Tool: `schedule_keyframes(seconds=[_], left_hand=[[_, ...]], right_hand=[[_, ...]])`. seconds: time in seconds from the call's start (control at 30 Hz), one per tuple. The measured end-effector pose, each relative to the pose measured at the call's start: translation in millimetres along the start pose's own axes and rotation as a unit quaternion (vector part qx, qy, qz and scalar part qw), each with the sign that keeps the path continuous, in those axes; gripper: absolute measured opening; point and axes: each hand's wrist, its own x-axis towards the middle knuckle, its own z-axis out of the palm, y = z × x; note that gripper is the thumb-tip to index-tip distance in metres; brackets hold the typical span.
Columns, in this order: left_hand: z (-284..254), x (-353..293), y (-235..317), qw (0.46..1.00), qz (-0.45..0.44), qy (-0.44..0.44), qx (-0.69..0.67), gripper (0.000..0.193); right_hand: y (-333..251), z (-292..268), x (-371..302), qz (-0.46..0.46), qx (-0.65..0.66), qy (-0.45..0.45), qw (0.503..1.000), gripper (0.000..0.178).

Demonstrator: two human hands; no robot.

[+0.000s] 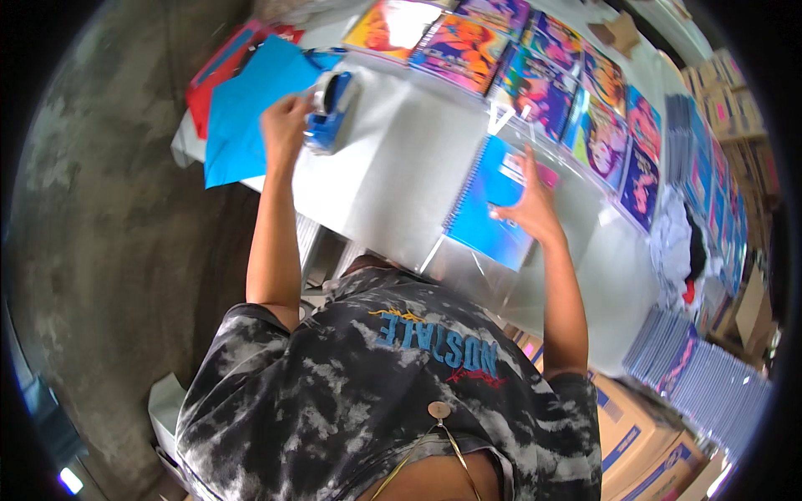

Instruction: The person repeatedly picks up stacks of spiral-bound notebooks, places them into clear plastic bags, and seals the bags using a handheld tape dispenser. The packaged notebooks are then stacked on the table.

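A blue spiral notebook (489, 204) lies at a slant on the table in front of me, with clear plastic film around it. My right hand (535, 204) rests on its right side, thumb and fingers spread apart. To the left stands a blue tape dispenser (328, 121) with a roll of tape (335, 90) at its top. My left hand (286, 125) is closed right beside the roll, its fingertips pinched together. What they hold, if anything, is too small to make out.
Colourful spiral notebooks (459, 50) line the far side of the white table (393, 150). Blue sheets (251, 108) and a red folder (200, 96) overhang its left edge. At right are stacked notebooks (697, 367), crumpled plastic (671, 238) and cardboard boxes (635, 430).
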Motion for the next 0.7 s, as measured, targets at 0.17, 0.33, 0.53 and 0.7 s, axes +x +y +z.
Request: schedule_keyframes(seconds=[0.17, 0.33, 0.53, 0.7], left_hand=[[153, -69, 100, 0.861, 0.080, -0.499, 0.057, 0.039], [198, -64, 111, 0.699, 0.251, -0.448, 0.498, 0.063], [186, -59, 2, 0.842, 0.156, -0.452, 0.249, 0.092], [154, -134, 54, 0.874, 0.015, -0.435, -0.216, 0.079]], right_hand=[[-13, -2, 4, 0.018, 0.004, -0.022, 1.000, 0.135], [2, -4, 3, -0.001, -0.016, -0.017, 1.000, 0.136], [66, 30, -10, 0.196, 0.086, 0.219, 0.952, 0.111], [24, 9, -44, -0.016, 0.486, 0.252, 0.836, 0.071]])
